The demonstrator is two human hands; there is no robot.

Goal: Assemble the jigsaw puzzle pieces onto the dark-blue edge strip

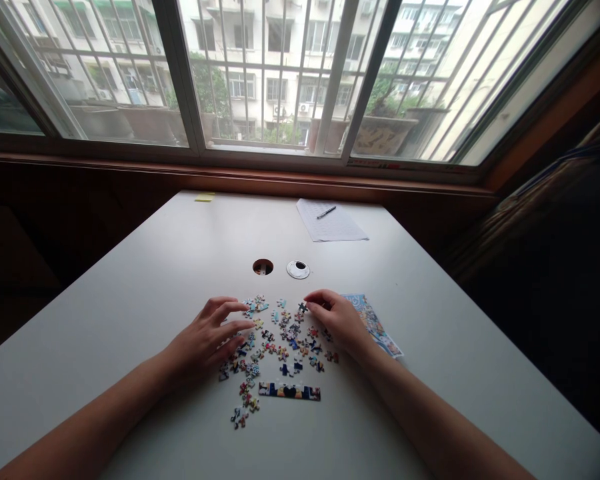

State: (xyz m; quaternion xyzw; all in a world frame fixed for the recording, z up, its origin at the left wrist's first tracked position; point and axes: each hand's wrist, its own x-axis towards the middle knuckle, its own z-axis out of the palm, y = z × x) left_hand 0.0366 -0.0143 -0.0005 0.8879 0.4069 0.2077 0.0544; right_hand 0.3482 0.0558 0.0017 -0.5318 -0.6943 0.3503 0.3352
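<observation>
Loose jigsaw pieces (283,351) lie scattered on the white table between my hands. My left hand (215,337) hovers over or rests at the left side of the pile, fingers spread, with nothing held in them. At the pile's upper right, my right hand (337,320) pinches a dark puzzle piece (303,307) between thumb and forefinger. Nearest me is a joined strip of puzzle pieces (290,391), with a dark blue piece group (291,368) just above it. Under my right wrist lies a colourful picture sheet (380,330), partly covered.
Farther back on the table (220,233) are a round cable hole (263,267) and a loose round cover (298,269). A pen (327,212) rests on written paper (330,227). Yellow sticky notes (205,197) lie at the far edge, below a barred window (280,80).
</observation>
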